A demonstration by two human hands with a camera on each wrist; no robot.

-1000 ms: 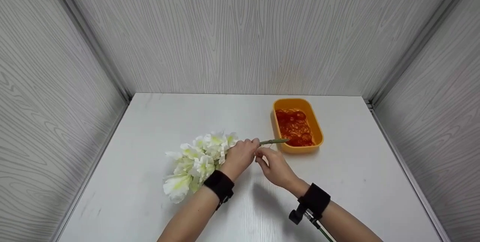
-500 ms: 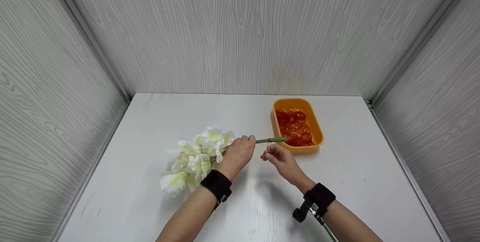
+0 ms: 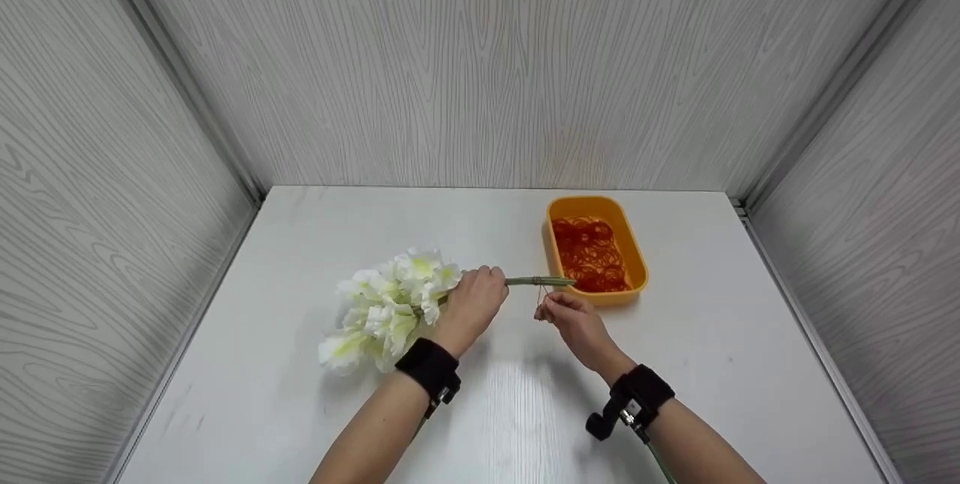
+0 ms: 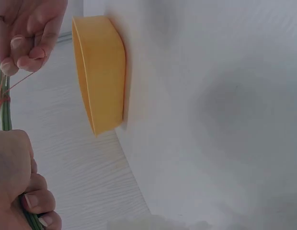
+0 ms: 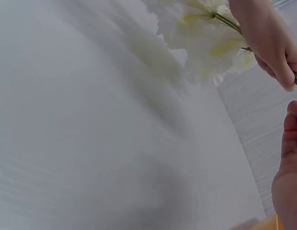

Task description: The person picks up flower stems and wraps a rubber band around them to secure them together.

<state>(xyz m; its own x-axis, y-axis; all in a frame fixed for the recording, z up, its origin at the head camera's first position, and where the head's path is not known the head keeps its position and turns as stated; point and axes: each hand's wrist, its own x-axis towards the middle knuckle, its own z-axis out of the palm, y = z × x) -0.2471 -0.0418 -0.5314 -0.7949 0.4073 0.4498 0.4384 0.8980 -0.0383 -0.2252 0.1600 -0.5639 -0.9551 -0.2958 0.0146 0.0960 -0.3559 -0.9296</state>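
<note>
A bunch of white artificial flowers (image 3: 390,311) with yellow-green centres lies to the left, its green stems (image 3: 529,281) pointing right. My left hand (image 3: 474,302) grips the stems just below the blooms, fingers curled round them. A thin red rubber band (image 4: 4,100) is wound on the stems beyond that grip, and a loop of it stretches away. With thumb and fingertips my right hand (image 3: 577,325) pinches this loop, just below the stems. In the left wrist view the loop runs taut to a finger. The right wrist view shows a red line across a finger (image 5: 291,129).
An orange plastic box (image 3: 636,259) holding many red rubber bands (image 3: 589,248) stands right of the hands, and the stem ends reach over its near left rim. White table (image 3: 300,229) surrounds these things. Grey wood-grain panels (image 3: 480,64) rise at the back and both sides.
My right hand has moved right and slightly down from beside the left hand, drawing the rubber band's loop out below the stems. The left hand and flowers have shifted slightly left and up.
</note>
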